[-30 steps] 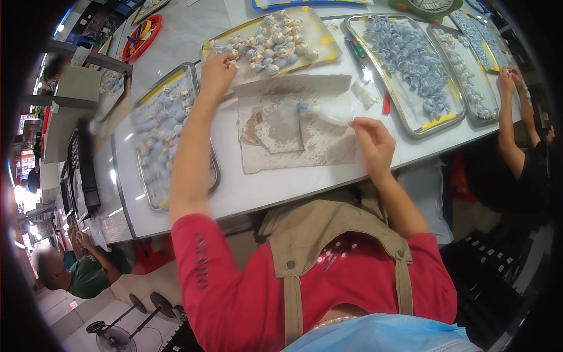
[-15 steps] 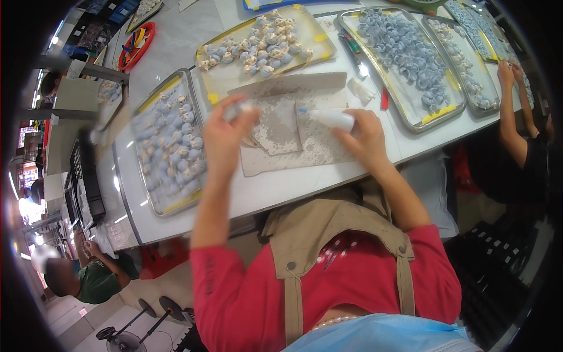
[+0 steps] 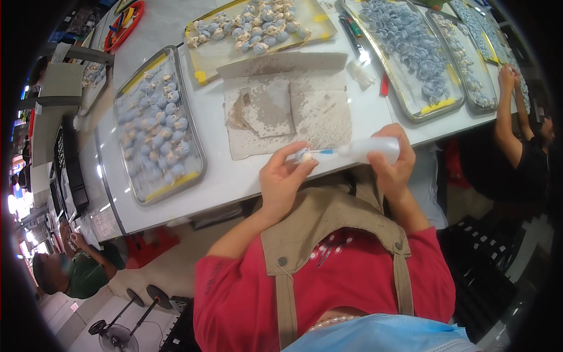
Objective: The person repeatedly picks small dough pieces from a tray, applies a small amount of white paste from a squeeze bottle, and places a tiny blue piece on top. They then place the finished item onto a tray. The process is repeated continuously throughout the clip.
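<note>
Between the thumb and fingers of my left hand (image 3: 285, 178) is a small blue-and-cream figurine piece (image 3: 304, 156). My right hand (image 3: 394, 161) grips a white squeeze bottle (image 3: 366, 148), tilted nearly level, its thin blue nozzle tip (image 3: 326, 151) pointing left. That tip is at or very close to the piece; I cannot tell whether they touch. Both hands are in front of the table's near edge. Just beyond them lies a stained, folded cardboard sheet (image 3: 328, 126) with a smaller cardboard piece (image 3: 268, 111) on it.
Metal trays of blue-and-cream pieces stand at left (image 3: 200, 170) and far right (image 3: 488, 109). A yellow-edged tray (image 3: 205, 69) stands behind the cardboard. Another tray (image 3: 417, 116) holds blue shell-like parts. Pens (image 3: 352, 28) and a red strip (image 3: 384, 85) lie between. Two co-workers sit at the sides.
My left hand has come down and right, toward my body, with the piece. My right hand has lowered too, bringing the bottle's tip to the piece. The view has shifted slightly.
</note>
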